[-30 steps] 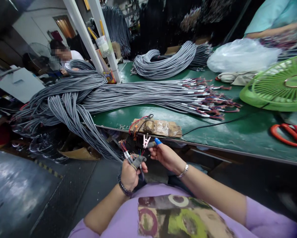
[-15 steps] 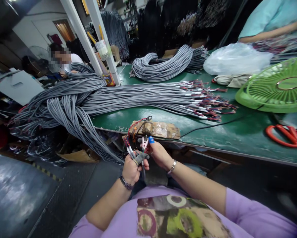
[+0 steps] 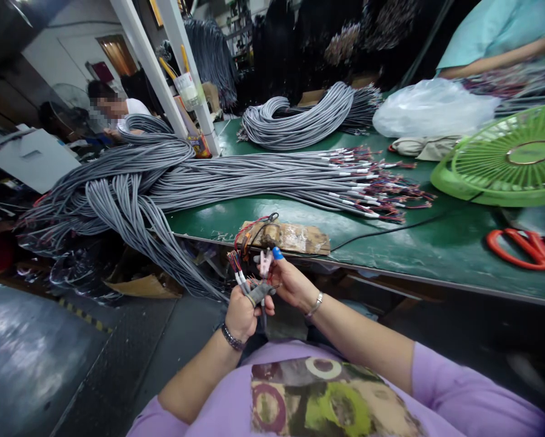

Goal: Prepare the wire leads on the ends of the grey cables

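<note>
My left hand [image 3: 241, 315] is closed around several grey cables [image 3: 241, 280], whose ends show white sleeves and bare coloured wires. Its thumb, wrapped in grey tape, presses across them. Close on the right, my right hand [image 3: 291, 282] is pinched beside the wire ends, with blue tape on a fingertip. A small pale pink and white tool [image 3: 266, 263], perhaps a clip or a pair of snips, is in its fingers. Just beyond the hands, a taped wooden block [image 3: 302, 238] with red and black wires lies at the green bench's [image 3: 363, 255] front edge.
A long bundle of grey cables [image 3: 254, 176] stretches over the bench and hangs off its front left. Behind it lies a coiled bundle [image 3: 300, 124]. Red-handled scissors [image 3: 522, 249], a green fan [image 3: 504, 158] and a white plastic bag [image 3: 436, 109] are at the right. Two other people sit farther off.
The pink and white tool has turned slightly between my right fingers, and my left thumb has tilted. Both hands stay close together in nearly the same place.
</note>
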Demonstrator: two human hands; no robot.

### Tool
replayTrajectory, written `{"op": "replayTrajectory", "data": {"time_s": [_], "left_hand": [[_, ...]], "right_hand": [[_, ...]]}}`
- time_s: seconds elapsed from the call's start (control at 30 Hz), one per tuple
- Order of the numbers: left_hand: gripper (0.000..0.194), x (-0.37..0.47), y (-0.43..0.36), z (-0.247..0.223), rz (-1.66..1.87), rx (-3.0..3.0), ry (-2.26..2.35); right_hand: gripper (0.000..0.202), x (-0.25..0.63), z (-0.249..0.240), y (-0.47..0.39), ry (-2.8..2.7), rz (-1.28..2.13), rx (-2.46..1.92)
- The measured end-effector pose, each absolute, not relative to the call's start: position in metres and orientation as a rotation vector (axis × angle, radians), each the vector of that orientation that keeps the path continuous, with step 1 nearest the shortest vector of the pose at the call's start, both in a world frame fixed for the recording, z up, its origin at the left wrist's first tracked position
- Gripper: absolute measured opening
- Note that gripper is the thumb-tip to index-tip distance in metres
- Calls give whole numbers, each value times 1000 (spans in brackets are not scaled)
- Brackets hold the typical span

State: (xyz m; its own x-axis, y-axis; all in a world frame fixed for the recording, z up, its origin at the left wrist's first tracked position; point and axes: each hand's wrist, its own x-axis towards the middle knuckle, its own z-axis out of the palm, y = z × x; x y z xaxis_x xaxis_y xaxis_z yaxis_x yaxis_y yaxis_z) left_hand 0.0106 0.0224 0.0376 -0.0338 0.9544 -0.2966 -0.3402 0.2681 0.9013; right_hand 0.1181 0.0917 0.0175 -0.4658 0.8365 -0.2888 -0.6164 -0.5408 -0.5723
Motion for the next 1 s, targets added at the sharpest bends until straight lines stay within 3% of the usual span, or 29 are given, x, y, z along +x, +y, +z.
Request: {"op": "replayTrajectory", "data": {"time_s": [0.1,0.3,0.63,1.0], "left_hand": [[37,11,18,40,1216,704,1143],[32,15,11,41,1301,681,1145],[31,14,16,43,1333,646,1148],[30,16,19,39,1316,628,1144]], "right_hand": [[44,122,21,91,-469,2153,-686],[21,125,29,91,-587,2099,-693],[32,126,28,89,-727,2009,-712],[30,118,20,99,-449,2144,-688]]}}
